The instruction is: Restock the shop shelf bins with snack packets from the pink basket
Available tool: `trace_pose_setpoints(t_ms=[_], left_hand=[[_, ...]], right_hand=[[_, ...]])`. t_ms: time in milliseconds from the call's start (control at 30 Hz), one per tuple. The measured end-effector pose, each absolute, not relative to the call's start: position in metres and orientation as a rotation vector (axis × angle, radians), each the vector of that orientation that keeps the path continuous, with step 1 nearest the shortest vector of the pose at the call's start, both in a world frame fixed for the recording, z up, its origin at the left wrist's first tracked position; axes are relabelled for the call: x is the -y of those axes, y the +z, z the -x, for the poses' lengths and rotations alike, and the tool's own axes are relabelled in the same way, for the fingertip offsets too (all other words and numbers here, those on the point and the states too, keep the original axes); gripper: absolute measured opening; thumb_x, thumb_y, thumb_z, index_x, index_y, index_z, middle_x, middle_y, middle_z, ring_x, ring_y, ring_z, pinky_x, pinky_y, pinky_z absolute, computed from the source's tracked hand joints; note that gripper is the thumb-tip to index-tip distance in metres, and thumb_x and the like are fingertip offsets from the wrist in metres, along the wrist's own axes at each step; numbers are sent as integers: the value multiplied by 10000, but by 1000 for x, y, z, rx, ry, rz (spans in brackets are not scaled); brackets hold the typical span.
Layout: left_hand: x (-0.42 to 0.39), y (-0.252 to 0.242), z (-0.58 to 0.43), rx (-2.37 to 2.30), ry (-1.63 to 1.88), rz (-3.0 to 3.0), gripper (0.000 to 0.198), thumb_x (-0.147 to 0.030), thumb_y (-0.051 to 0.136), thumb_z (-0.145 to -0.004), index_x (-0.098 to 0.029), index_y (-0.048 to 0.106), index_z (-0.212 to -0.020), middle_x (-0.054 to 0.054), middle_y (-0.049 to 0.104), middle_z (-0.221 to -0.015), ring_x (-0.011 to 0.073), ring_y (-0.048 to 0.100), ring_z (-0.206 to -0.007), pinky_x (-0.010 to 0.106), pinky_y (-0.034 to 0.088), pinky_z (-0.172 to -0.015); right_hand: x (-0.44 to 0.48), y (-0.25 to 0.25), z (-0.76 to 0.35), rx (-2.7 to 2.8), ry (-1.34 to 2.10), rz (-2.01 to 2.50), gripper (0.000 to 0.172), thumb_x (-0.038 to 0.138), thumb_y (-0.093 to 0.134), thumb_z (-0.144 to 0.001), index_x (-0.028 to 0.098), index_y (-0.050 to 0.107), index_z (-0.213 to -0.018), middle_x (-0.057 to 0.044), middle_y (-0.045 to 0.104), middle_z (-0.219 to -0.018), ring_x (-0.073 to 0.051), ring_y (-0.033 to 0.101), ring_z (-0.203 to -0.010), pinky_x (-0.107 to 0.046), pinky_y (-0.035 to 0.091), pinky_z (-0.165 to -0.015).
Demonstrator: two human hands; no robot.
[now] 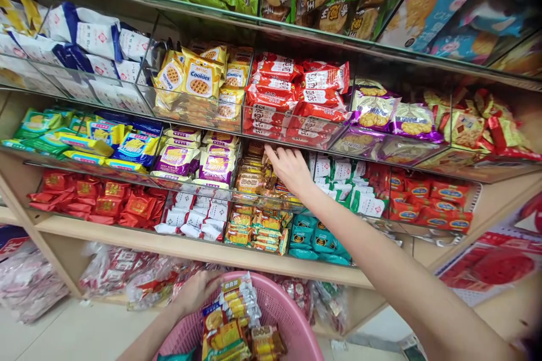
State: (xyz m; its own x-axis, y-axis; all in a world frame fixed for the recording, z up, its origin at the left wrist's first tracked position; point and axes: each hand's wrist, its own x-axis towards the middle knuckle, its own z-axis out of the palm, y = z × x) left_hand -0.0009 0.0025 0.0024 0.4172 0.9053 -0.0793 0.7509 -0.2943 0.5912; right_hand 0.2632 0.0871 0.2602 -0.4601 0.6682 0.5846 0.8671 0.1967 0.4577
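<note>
Right hand (292, 172) over gold-brown packets (250, 181), twelve o'clock from pink basket (300, 316) — can't tell if pinching, left hand (198, 292) at its eleven-o'clock rim — grip unclear too

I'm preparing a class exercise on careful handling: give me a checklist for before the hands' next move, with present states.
1. Left hand at the round pink perforated plastic basket's rim: ok.
2. Right hand at the small brown-and-gold wrapped packets: ok.
3. Right hand closed on a packet: cannot tell, fingertips partly hidden.
4. Basket fully in view: not ok, cut off by the picture's lower edge.
5. Shiny multicoloured packets lying inside the basket: ok.
</note>
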Motion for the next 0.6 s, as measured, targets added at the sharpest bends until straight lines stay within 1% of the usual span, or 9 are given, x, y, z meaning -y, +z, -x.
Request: trace_pose_setpoints(t_ms=[67, 167, 300, 400, 500, 600], left_hand=[[-2, 6, 0, -1390, 357, -2120, 476, -508, 323, -888, -235, 683, -1035, 44, 739, -987, 211, 668, -927, 245, 474, -781], [-2, 10, -2, -1381, 356, -2111, 472, -502, 329, -886, -231, 684, -1041, 41, 742, -959, 208, 670, -903, 244, 473, -766], [-1, 9, -3, -1352, 364, -2126, 472, -498, 328, -889, -226, 679, -1050, 41, 743, -940, 198, 671, -869, 246, 469, -768], [-1, 8, -3, -1336, 361, -2133, 467, -494, 324, -894, -232, 669, -1066, 42, 740, -967, 198, 669, -885, 246, 464, -768], [-2, 8, -3, -1350, 336, -2139, 469, -495, 316, -897, -235, 671, -1057, 43, 742, -953, 201, 671, -892, 240, 462, -756], [-2, 8, -4, -1340, 331, -2147, 463, -493, 317, -898, -243, 668, -1069, 38, 740, -966, 197, 667, -909, 238, 461, -777]], right_hand=[[-63, 262, -260, 2247, -1106, 1363, 498, 128, 222, -929, 128, 240, -1427, -160, 568, -1109, -251, 521, -974, -409, 372, -883], [-18, 256, -259, 2277, -1048, 1200, 501, 134, 258, -933, 118, 225, -1433, -155, 535, -1194, -245, 485, -1064, -416, 344, -958], [44, 219, -264, 2387, -848, 1003, 516, 135, 355, -920, 138, 245, -1424, -146, 507, -1259, -237, 443, -1161, -418, 325, -1014], [74, 170, -271, 2546, -582, 984, 538, 127, 423, -890, 144, 277, -1407, -134, 560, -1173, -231, 495, -1100, -407, 367, -982], [86, 118, -279, 2732, -339, 1039, 647, 121, 502, -832, 167, 240, -1421, -102, 602, -1065, -226, 557, -975, -371, 427, -886], [85, 76, -287, 2926, -159, 1057, 752, 157, 568, -773, 183, 202, -1430, -88, 621, -1018, -231, 582, -891, -360, 439, -826]])
